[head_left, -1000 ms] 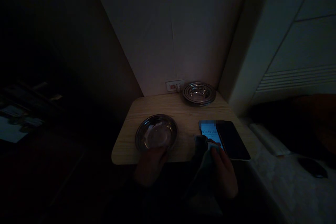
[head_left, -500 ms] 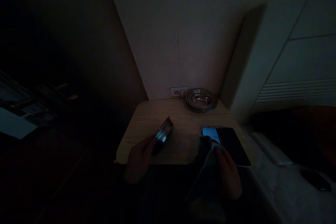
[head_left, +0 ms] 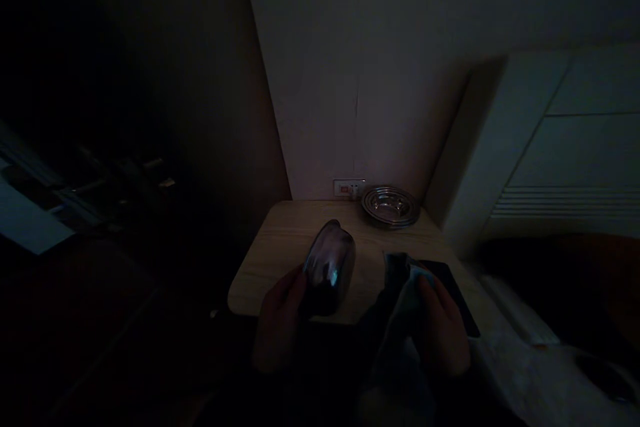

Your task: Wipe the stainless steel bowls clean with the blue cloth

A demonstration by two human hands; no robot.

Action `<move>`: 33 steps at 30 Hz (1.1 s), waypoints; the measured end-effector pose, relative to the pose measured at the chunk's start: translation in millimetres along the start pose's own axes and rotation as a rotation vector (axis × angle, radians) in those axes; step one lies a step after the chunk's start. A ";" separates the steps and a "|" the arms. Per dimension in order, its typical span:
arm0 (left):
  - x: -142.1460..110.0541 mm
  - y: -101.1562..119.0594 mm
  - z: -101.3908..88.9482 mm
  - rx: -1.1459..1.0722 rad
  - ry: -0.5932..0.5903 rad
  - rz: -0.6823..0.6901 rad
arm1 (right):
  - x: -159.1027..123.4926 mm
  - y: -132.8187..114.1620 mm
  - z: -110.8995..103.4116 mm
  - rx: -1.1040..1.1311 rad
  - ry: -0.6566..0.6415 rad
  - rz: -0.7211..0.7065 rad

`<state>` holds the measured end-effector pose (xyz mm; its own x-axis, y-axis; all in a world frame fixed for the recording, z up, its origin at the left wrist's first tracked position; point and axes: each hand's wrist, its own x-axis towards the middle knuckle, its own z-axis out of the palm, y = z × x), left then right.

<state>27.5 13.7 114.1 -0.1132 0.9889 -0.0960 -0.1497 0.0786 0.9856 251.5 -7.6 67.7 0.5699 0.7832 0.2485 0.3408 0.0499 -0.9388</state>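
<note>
The room is very dark. My left hand (head_left: 279, 320) grips a steel bowl (head_left: 330, 270) by its near rim and holds it tilted on edge above the front of a small wooden table (head_left: 280, 247), its inside facing right. My right hand (head_left: 443, 330) is closed on a grey cloth (head_left: 403, 310) that hangs down in front of me, just right of the bowl. A dark phone (head_left: 453, 287) lies on the table behind that hand, mostly covered by the cloth.
A stack of steel bowls (head_left: 391, 205) stands at the table's back right corner, beside a wall socket (head_left: 349, 187). A white headboard (head_left: 560, 160) and bedding (head_left: 545, 373) are to the right. Dim clutter lies on the floor at left.
My left hand has lifted the bowl off the table and tipped it up on edge. The cloth in my right hand has risen over the phone, hiding its lit screen.
</note>
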 end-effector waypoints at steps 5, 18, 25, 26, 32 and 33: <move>0.2 -1.8 -0.9 0.037 -0.033 0.027 | 28.1 -50.8 3.3 0.141 0.000 0.006; -1.3 -9.4 -0.8 0.096 -0.005 -0.017 | -1.4 -43.4 79.8 0.031 -0.440 -0.632; -1.5 -13.9 -1.6 0.146 0.002 -0.032 | -8.9 -38.8 69.1 -0.139 -0.434 -0.795; -2.0 -13.3 -1.0 0.148 0.004 -0.028 | -10.9 -39.4 67.7 -0.181 -0.426 -0.841; -5.0 -12.9 4.9 0.190 0.019 0.005 | -9.6 -53.4 66.8 -0.429 -0.409 -1.014; -5.4 -14.1 5.9 0.204 0.011 0.008 | -5.7 -56.4 67.8 -0.451 -0.407 -1.010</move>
<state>36.0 8.0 101.5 -0.1242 0.9883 -0.0883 0.0530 0.0955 0.9940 178.3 27.1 103.1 -0.3627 0.6581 0.6598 0.7809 0.6010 -0.1702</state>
